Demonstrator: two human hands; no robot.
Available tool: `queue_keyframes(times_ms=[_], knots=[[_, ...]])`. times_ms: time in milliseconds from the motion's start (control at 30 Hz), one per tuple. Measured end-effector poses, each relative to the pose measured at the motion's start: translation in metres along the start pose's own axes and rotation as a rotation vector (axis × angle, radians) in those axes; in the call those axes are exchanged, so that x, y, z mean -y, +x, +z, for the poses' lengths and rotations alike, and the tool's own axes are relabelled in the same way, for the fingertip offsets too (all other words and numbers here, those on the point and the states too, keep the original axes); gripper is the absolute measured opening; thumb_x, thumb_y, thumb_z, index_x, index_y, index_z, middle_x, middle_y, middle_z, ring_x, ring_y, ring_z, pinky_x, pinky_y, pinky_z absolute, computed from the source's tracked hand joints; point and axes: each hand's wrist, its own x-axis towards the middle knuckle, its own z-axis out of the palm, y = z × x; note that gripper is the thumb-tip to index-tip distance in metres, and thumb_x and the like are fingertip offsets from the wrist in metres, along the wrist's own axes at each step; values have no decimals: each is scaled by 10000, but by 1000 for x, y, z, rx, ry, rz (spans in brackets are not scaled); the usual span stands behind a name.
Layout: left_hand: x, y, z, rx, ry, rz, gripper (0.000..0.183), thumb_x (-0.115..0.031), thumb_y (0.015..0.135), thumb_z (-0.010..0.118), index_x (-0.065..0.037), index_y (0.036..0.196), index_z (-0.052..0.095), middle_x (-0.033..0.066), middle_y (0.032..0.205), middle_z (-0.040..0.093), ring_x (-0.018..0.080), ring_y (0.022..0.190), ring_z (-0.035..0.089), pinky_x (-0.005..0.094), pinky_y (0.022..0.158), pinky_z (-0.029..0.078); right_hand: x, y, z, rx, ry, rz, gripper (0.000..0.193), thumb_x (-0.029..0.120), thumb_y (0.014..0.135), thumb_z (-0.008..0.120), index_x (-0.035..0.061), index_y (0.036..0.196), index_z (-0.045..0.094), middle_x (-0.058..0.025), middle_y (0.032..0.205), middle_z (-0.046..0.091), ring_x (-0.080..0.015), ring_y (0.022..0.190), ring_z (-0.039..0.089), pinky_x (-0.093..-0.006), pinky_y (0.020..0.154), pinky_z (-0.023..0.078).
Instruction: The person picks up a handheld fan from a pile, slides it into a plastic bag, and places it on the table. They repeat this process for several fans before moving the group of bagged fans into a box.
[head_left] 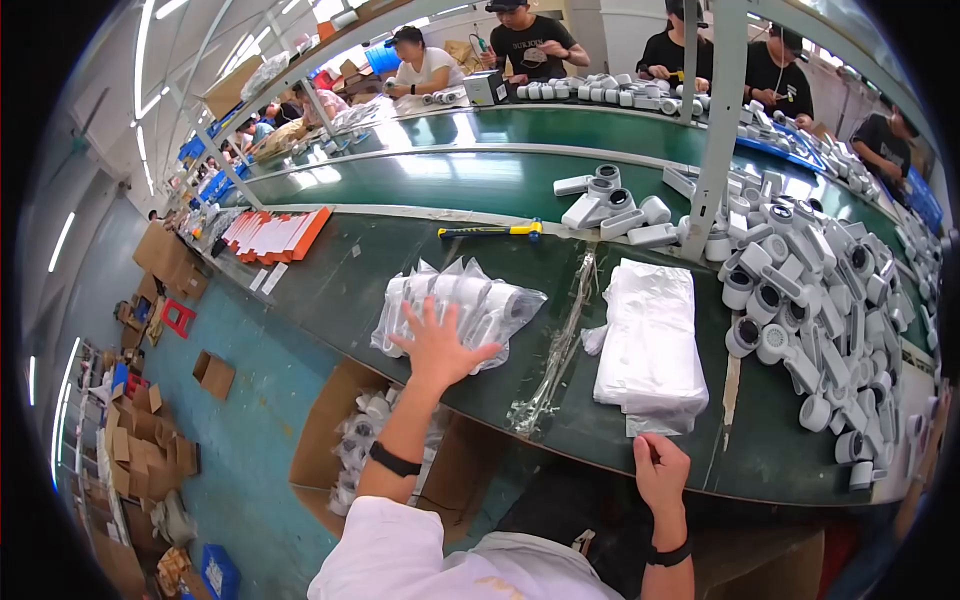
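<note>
My left hand (437, 345), fingers spread wide, rests over a clear plastic bag (515, 305) that holds several white plastic parts side by side. To its right lies a stack of thin white plastic bags (650, 330). My right hand (661, 472) is closed, thumb against the curled fingers, at the near edge of that stack. Whether a bag's edge is pinched in it cannot be made out. A large heap of light-grey plastic parts with round, dark-centred ends (800, 290) covers the right side of the dark green table (480, 390).
Below the table edge stands an open cardboard box (312, 465) with bagged parts inside. Farther back lie a yellow-and-blue hammer (490, 231) and orange-and-white flat pieces (275, 237). A metal post (716, 130) rises by the heap. Several people work beyond the green conveyor belt (420, 175).
</note>
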Motion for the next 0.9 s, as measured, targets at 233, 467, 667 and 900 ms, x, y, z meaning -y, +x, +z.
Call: queue_keyframes(times_ms=[233, 467, 667, 900], knots=[[19, 24, -10, 227, 34, -100, 929, -737, 627, 640, -269, 1405, 442, 124, 1561, 178, 470, 1428, 25, 817, 971, 87, 0, -2, 2, -34, -1, -47, 126, 124, 859, 678, -1, 868, 669, -102, 682, 619, -174, 558, 567, -277, 546, 449], [46, 38, -1, 321, -42, -33, 872, -721, 619, 643, -271, 1357, 520, 78, 1531, 284, 438, 1426, 112, 802, 968, 165, -3, -3, 1, -19, -17, -64, 153, 123, 874, 674, -30, 881, 666, -63, 684, 609, -98, 578, 522, -250, 547, 425], [50, 40, 7, 250, 3, -24, 837, -649, 608, 665, -213, 1315, 570, 84, 1501, 335, 415, 1392, 216, 756, 971, 231, -2, -3, 2, -14, -27, -71, 159, 132, 881, 671, -27, 878, 663, -64, 675, 601, -103, 569, 517, -251, 542, 421], [50, 49, 23, 209, 8, -54, 833, -649, 571, 681, -180, 1256, 613, 101, 1495, 342, 430, 1366, 257, 763, 968, 226, 0, -2, 4, -17, -46, -64, 161, 137, 880, 672, -24, 877, 662, -77, 683, 608, -120, 571, 532, -259, 545, 428]])
